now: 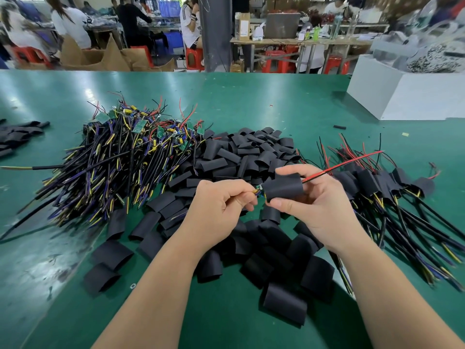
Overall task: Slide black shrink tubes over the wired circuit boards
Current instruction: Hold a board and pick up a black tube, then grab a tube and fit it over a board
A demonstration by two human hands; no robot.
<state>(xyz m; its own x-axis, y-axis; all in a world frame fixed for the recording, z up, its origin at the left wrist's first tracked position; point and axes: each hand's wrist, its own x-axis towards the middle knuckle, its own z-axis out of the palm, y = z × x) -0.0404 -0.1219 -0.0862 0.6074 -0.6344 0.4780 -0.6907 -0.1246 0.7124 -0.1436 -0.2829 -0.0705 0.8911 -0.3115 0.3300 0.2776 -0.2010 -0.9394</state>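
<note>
Just above the tube pile [251, 157], pinching a light, floppy tube [285, 188] in curled right hand [314, 210] fingers, gripping the board [260, 188] by its wires [254, 192] in the closed left hand [221, 210], probably safest pulling by wires, sparing fragile components.

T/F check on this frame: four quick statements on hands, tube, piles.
1. The right hand grips a black shrink tube. True.
2. A red wire sticks out of the tube's right end. True.
3. The left hand is empty. False: it pinches the wires at the tube's left end.
4. The untubed boards pile lies right of the hands. False: it lies on the left; the tubed boards are on the right.
</note>
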